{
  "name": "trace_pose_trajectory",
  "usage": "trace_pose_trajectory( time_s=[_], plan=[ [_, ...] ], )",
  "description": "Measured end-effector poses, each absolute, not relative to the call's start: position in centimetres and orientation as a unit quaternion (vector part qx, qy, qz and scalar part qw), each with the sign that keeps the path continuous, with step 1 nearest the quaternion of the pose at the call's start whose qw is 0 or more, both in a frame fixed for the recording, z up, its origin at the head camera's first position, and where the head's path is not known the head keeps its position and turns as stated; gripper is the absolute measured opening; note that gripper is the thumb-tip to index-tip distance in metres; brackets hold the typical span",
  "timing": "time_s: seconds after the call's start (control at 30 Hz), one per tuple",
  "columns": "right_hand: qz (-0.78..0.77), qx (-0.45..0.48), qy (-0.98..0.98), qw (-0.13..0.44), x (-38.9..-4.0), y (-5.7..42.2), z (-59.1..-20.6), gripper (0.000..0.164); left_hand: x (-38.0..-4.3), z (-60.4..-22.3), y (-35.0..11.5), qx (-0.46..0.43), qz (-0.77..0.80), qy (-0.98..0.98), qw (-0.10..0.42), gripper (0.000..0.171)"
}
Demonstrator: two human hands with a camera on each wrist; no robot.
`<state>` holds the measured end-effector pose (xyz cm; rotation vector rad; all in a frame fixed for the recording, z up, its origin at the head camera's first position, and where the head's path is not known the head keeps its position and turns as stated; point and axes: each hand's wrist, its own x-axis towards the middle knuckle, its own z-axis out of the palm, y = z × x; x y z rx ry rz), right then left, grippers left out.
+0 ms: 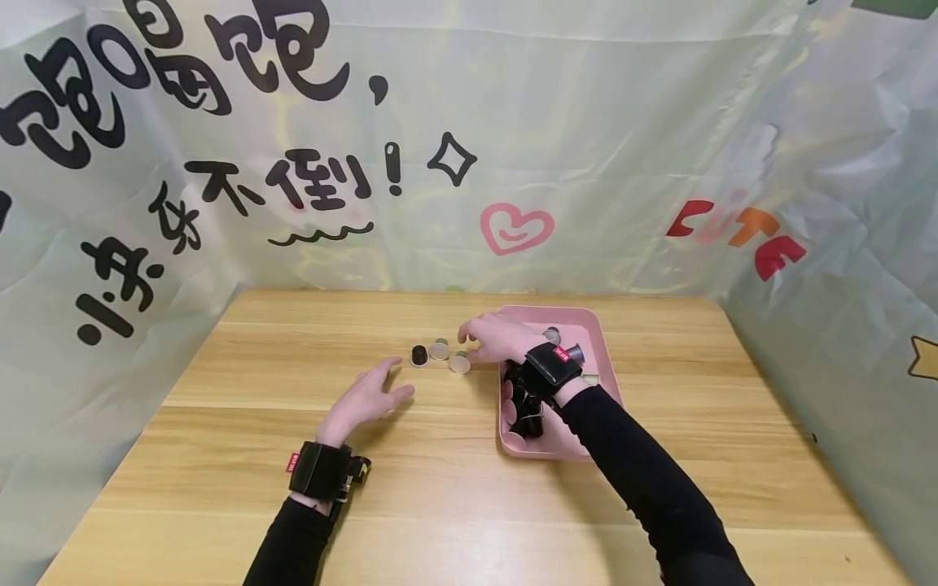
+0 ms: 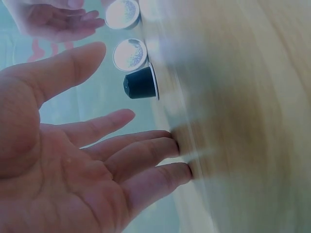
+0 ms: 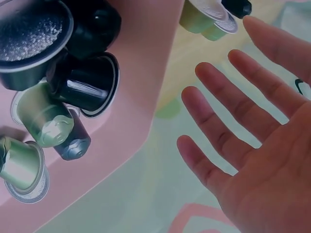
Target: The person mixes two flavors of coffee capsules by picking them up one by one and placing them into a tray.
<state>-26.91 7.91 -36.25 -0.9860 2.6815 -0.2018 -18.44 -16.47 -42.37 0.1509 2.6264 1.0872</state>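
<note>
A black coffee capsule [image 1: 419,356] stands on the table, lid side down. Two light green capsules [image 1: 439,350] lie beside it with their pale lids showing. My left hand [image 1: 364,400] is just left of the black capsule, fingers spread and holding nothing; in the left wrist view some fingertips [image 2: 182,171] are right at the tabletop. Over the left rim of the pink tray [image 1: 602,350] reaches my right hand [image 1: 498,335], its fingers loosely extended near the nearer green capsule. The right wrist view shows the right palm [image 3: 272,179] bare.
Inside the tray, black capsules [image 1: 523,407] crowd the left side, partly hidden by the right wrist. Green capsules [image 3: 46,114] and a grey-blue capsule [image 3: 75,143] also lie there. A printed cloth backdrop [image 1: 623,163] rises behind the wooden table [image 1: 410,513].
</note>
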Motion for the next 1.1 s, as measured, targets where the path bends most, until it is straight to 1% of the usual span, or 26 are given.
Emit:
trace_pose_trajectory(
  time_s=[0.3, 0.8, 1.1],
  plan=[
    [-0.035, -0.331, 0.931, 0.152, -27.6, 7.0, -37.5, 0.031, -18.4, -42.5, -16.5, 0.058, 0.378, 0.912, 0.149, 0.07],
    [0.005, -0.312, 0.939, 0.141, -27.2, 5.4, -38.6, 0.027, -18.5, -42.5, -16.6, 0.058, 0.374, 0.913, 0.151, 0.071],
    [0.011, -0.321, 0.937, 0.141, -27.4, 5.4, -39.2, 0.017, -18.4, -42.6, -16.5, 0.065, 0.372, 0.915, 0.146, 0.071]
  ],
)
